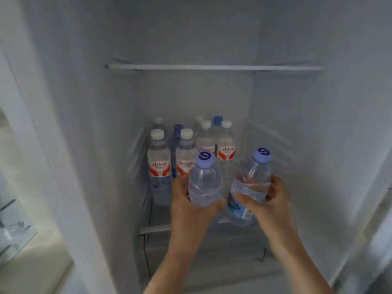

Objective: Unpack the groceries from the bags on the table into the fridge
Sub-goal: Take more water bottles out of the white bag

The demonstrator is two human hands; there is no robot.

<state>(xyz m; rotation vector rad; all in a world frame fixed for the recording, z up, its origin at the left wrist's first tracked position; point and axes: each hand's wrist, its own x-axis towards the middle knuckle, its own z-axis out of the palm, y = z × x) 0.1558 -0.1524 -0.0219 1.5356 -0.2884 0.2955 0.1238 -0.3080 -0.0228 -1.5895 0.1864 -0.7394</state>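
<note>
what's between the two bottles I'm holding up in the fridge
In the head view, no object sits between the left-hand bottle and the right-hand bottle; through the gap shows a red-labelled bottle standing farther back.

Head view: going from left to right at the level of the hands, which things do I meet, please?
Red-label bottle on the fridge shelf → left hand → bottle in the left hand → bottle in the right hand → right hand → right inner wall of the fridge.
</note>
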